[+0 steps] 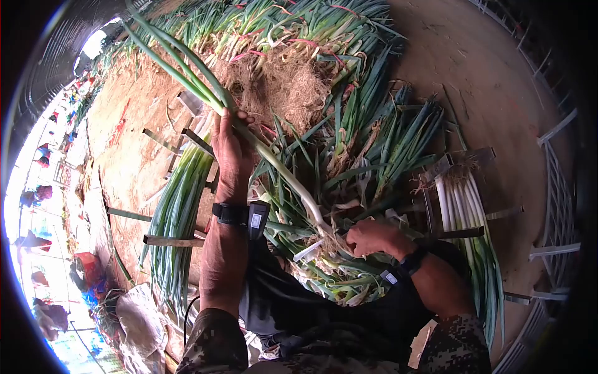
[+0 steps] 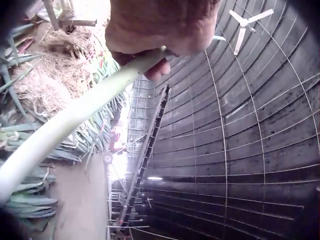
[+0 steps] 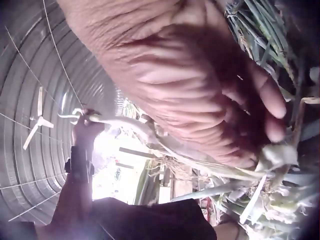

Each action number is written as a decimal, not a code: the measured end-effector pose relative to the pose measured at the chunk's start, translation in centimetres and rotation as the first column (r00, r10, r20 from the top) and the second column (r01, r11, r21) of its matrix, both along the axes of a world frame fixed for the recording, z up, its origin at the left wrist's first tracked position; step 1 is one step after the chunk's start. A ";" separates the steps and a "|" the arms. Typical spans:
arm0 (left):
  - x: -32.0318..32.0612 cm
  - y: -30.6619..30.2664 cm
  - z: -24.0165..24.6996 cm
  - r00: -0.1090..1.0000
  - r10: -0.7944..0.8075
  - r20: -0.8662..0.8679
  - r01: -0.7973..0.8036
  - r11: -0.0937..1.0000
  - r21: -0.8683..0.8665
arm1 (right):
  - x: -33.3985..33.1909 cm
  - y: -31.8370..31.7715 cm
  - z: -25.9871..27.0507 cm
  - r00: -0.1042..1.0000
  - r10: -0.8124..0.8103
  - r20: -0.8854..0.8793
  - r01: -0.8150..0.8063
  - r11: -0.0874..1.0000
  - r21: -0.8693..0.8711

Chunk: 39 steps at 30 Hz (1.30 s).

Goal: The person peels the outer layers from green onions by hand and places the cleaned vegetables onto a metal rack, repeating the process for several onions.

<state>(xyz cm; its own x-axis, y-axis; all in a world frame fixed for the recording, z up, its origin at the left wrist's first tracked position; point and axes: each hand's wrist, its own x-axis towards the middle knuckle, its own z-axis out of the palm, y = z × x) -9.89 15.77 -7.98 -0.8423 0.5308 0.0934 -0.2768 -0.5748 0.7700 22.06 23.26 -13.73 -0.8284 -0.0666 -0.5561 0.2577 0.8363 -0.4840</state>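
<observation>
A long green onion (image 1: pixel 288 176) slants across the middle of the head view, its green leaves up at the left and its root end low at the right. My left hand (image 1: pixel 233 149) grips it where the white stalk turns green; the left wrist view has the pale stalk (image 2: pixel 75 112) running out from under that hand. Down at the root end, my right hand (image 1: pixel 377 239) has curled fingers pinching loose outer skin of the onion. In the right wrist view, pale skin (image 3: pixel 280 156) pokes out by the fingertips, and the palm hides part of the grip.
Peeled-off leaves (image 1: pixel 339 274) lie heaped below my hands. A large pile of green onions (image 1: pixel 280 31) with a tangle of roots (image 1: pixel 289 81) spreads ahead. Metal racks hold cleaned onions at left (image 1: pixel 180 206) and right (image 1: pixel 461 206). A thin white strip (image 1: pixel 306 251) sits beside the root end.
</observation>
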 end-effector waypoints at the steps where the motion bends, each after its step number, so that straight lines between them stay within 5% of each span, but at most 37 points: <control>1: -0.2 0.0 0.0 0.997 -0.002 0.072 0.000 1.000 0.026 | -0.1 0.3 -0.1 0.997 -0.074 -0.030 0.074 0.997 0.000; 4: -0.7 -0.3 -0.2 0.979 -0.089 0.185 0.058 0.984 0.167 | -1.0 1.3 -0.1 0.956 -0.212 -0.205 0.215 0.977 -0.008; 7: -1.0 -0.6 -0.4 0.961 -0.228 0.155 0.179 0.944 0.278 | -2.3 1.3 0.5 0.588 -0.742 -0.322 0.475 0.639 -0.605; 10: -1.0 0.0 -0.3 0.924 -0.360 0.129 0.277 0.862 0.425 | -3.2 0.9 1.9 0.566 -0.819 -0.098 0.332 0.335 -0.882; 14: -0.8 0.2 -0.4 0.884 -0.458 0.094 0.353 0.785 0.509 | -3.9 0.0 4.0 0.608 -0.790 0.080 0.349 0.175 -0.920; 17: -0.7 0.1 -0.3 0.883 -0.463 0.076 0.357 0.768 0.532 | -3.9 0.6 2.6 0.736 -0.677 0.029 0.362 0.356 -0.862; 21: -1.0 -0.3 0.0 0.881 -0.469 0.063 0.366 0.760 0.537 | -3.3 0.4 2.0 0.689 -0.725 -0.002 0.381 0.364 -0.850; 23: -1.6 -0.7 0.1 0.879 -0.475 0.052 0.377 0.756 0.535 | -3.0 1.2 1.1 0.696 -0.628 -0.347 0.373 0.730 -0.573; 25: -2.5 -1.4 0.2 0.906 -0.423 0.029 0.352 0.788 0.505 | -2.1 1.7 -0.4 0.733 -0.462 -0.499 0.377 0.887 -0.267; 27: -3.6 -2.1 0.0 0.949 -0.313 0.039 0.264 0.855 0.447 | -1.1 2.1 -1.7 0.800 -0.341 -0.493 0.373 0.927 -0.035; 31: -4.4 -3.0 -0.6 0.980 -0.173 0.099 0.123 0.915 0.385 | -0.3 2.5 -1.8 0.898 -0.351 -0.267 0.411 0.884 0.221; 39: -6.8 -6.1 -1.0 0.974 0.072 0.214 -0.135 0.946 0.295 | 1.5 4.3 -3.2 0.943 -0.317 0.096 0.246 0.864 0.439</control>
<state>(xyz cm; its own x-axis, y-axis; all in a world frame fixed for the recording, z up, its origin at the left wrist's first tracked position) -16.72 9.70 -8.94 -0.9090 0.4119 0.0636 -0.3316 -0.8071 0.4885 23.53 27.57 -16.96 -0.6744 0.4223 -0.6057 0.5565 0.8298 -0.0410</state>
